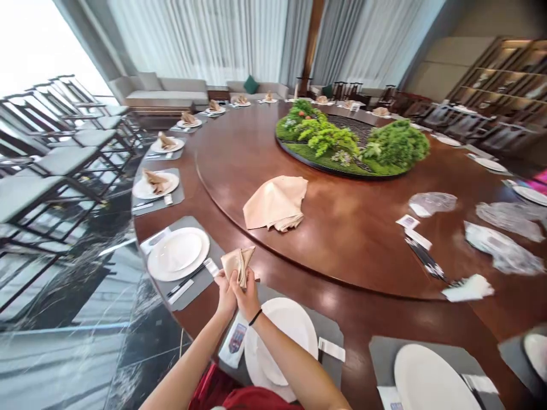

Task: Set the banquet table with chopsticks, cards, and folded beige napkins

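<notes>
A folded beige napkin [233, 263] is pinched between my left hand [226, 290] and my right hand [248, 293], its pleated tips pointing up and away from me. Both hands are close together above the table edge, thumbs toward me. Below my right forearm lies a white plate stack [294, 319] on a grey placemat [329, 373]. To the left stands another set of white plates [177, 250], with no napkin on it. Farther in, a pile of unfolded beige napkins [276, 199] rests on the turntable.
A green plant centrepiece [342, 139] fills the table's middle. Folded napkins stand on plates along the far left, such as this napkin [154, 181]. Plastic bags [504, 245] and chopsticks [425, 259] lie at right. Chairs [64, 154] line the left side.
</notes>
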Demonstrator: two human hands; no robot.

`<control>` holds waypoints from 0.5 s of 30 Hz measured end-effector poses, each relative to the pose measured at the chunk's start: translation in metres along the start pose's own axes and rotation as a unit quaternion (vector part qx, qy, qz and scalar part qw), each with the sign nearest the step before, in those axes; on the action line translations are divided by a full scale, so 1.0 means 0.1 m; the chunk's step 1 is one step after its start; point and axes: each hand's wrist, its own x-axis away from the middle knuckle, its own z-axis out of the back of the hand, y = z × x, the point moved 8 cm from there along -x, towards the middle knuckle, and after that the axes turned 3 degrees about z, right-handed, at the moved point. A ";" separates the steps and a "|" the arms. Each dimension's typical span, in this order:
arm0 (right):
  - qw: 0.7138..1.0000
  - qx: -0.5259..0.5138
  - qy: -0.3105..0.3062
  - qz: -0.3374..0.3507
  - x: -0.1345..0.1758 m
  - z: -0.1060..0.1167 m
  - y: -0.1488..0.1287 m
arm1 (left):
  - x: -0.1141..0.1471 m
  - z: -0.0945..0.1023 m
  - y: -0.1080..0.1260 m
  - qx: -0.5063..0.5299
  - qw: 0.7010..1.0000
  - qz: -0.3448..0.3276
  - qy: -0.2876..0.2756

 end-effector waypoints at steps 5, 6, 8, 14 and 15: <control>0.993 0.012 -0.019 -0.118 -0.44 -0.92 0.53 | -0.51 1.00 0.32 -0.164 0.975 -0.114 0.091; 0.990 0.023 -0.027 -0.140 -0.55 -1.10 0.62 | -0.60 1.17 0.44 -0.234 0.953 -0.164 0.103; 0.983 0.057 -0.034 -0.169 -0.77 -1.43 0.75 | -0.80 1.39 0.64 -0.361 0.894 -0.261 0.054; 0.967 0.080 -0.093 -0.222 -1.43 -2.24 0.99 | -1.73 1.77 0.64 -0.499 0.808 -0.299 -0.088; 0.963 0.071 -0.123 -0.229 -1.52 -2.34 1.04 | -1.92 1.84 0.60 -0.479 0.827 -0.285 -0.073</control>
